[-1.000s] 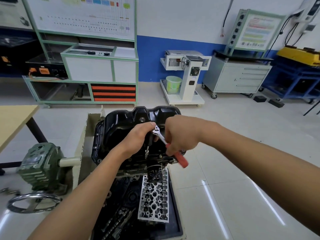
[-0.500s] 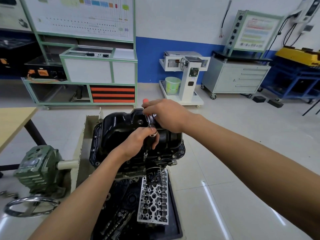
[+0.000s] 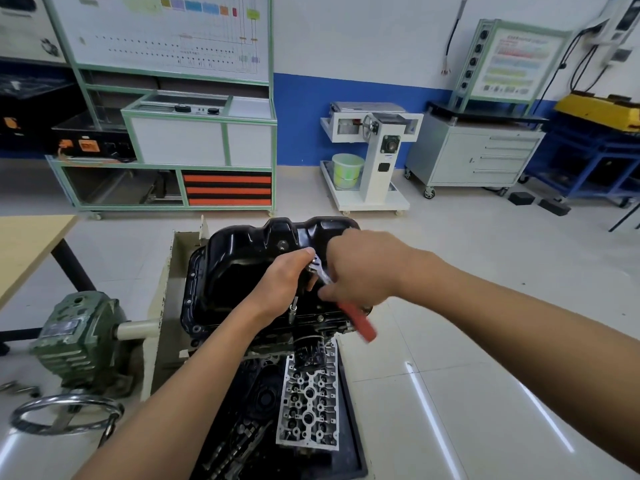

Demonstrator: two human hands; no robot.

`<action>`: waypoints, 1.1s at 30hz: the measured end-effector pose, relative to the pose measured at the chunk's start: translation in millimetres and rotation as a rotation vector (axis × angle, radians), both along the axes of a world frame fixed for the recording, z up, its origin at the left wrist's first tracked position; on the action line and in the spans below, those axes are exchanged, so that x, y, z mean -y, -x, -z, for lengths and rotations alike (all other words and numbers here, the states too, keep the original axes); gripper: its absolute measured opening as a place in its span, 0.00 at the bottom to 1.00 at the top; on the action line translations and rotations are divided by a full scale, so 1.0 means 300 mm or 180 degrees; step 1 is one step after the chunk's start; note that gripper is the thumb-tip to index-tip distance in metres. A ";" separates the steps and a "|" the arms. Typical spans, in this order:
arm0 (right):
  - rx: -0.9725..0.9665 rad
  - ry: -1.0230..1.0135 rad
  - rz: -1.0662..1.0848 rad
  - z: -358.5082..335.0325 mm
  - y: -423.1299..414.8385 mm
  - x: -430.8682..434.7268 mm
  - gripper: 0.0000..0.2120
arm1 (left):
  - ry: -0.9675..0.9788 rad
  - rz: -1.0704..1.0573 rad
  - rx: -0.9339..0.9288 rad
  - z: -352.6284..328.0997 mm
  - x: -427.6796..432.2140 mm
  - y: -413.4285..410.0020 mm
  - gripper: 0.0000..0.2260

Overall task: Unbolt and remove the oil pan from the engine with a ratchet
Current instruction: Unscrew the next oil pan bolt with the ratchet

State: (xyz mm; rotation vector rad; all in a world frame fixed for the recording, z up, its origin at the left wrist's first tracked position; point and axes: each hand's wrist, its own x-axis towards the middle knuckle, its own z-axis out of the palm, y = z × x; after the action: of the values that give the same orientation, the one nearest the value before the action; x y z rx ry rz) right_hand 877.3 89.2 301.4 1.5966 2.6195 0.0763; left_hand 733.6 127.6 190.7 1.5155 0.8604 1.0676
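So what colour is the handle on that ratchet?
Red. The ratchet handle sticks out below the right hand, clearest in the head view.

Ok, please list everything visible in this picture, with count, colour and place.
oil pan: one, black, centre, on the engine
ratchet: one, red handle, silver head, above the pan's near edge
cylinder head: one, silver, in the tray
tray: one, black, bottom centre
gearbox: one, green, left
handwheel: one, chrome, bottom left
table: one, wooden, left edge
bucket: one, pale green, back centre
cabinet: one, grey, back right
left hand: one, holds the ratchet's head
right hand: one, grips the red handle
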 end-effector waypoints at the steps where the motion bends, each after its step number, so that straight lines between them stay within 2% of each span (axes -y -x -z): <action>1: -0.0216 0.0158 -0.0032 0.013 0.023 0.022 0.23 | -0.0016 0.0024 0.0060 0.001 0.002 -0.005 0.19; 4: -0.0815 0.0346 -0.0099 0.045 0.080 0.069 0.24 | 0.0171 0.0045 0.0243 0.004 0.007 -0.014 0.10; 6: -0.0973 0.0390 -0.0087 0.045 0.087 0.072 0.24 | 0.0193 0.0053 0.0206 0.002 0.004 -0.003 0.11; 8: -0.0815 0.0601 -0.0008 0.024 0.071 0.063 0.22 | 0.0019 0.0122 0.0028 0.000 -0.004 0.015 0.15; 10: -0.0465 0.0766 0.0042 -0.002 0.044 0.051 0.20 | -0.0010 0.0200 -0.0116 -0.007 -0.008 0.035 0.23; 12: -0.0066 0.0819 0.0082 -0.021 0.016 0.028 0.16 | -0.0062 0.0268 -0.0212 -0.017 -0.008 0.057 0.24; 14: 0.0260 0.0708 0.0198 -0.031 -0.012 -0.005 0.13 | -0.0162 0.0332 -0.0303 -0.025 -0.001 0.073 0.23; 17: 0.0278 0.0179 0.0258 -0.036 -0.039 -0.070 0.05 | -0.0202 0.0383 -0.0376 -0.034 0.006 0.080 0.23; 21: -0.0009 -0.0385 0.0080 -0.012 -0.034 -0.153 0.12 | -0.0113 0.0429 -0.0423 -0.040 0.013 0.063 0.23; 25: -0.0314 -0.0465 -0.0250 0.009 0.003 -0.187 0.14 | 0.0009 0.0471 -0.0413 -0.039 0.016 0.057 0.20; 29: -0.0362 -0.0436 -0.0471 0.024 0.003 -0.169 0.17 | 0.0021 0.0273 -0.0356 -0.041 0.025 0.056 0.27; 31: -0.0203 -0.0501 -0.0361 0.026 -0.014 -0.155 0.16 | 0.0004 0.0125 -0.0298 -0.044 0.033 0.054 0.27; 33: -0.0028 -0.0562 -0.0160 0.019 -0.028 -0.139 0.10 | -0.0014 -0.0004 -0.0233 -0.050 0.035 0.052 0.28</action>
State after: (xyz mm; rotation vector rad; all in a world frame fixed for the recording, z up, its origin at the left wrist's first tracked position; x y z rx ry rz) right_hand 885.7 130.7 295.8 1.5838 2.7273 0.3124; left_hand 717.9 117.2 205.6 1.5660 0.9100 1.0209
